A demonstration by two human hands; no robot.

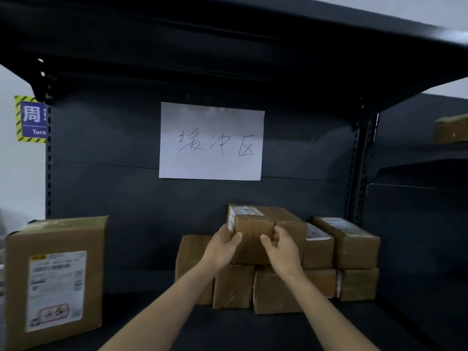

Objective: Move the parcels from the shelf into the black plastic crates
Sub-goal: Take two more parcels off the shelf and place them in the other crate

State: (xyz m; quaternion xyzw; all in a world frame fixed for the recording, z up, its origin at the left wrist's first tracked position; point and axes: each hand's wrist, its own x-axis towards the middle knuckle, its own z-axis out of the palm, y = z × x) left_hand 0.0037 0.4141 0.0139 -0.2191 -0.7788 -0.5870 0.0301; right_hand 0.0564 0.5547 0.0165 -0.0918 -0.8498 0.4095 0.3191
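Several brown cardboard parcels are stacked on the dark shelf board (228, 330). Both hands hold the top parcel (253, 224), a brown box with a white label on its upper left corner. My left hand (224, 245) grips its left front edge, thumb on the front face. My right hand (281, 247) grips its right front side, fingers curled round the edge. Below it sit more parcels (233, 287), and to the right two others (347, 241) lie on a lower row. No black crate is in view.
A large parcel (55, 279) with a big white shipping label stands upright at the shelf's left. A white paper sign (211, 141) with handwriting hangs on the back panel. Another shelf board (228, 34) overhangs above. A neighbouring shelf at right holds a parcel (450, 129).
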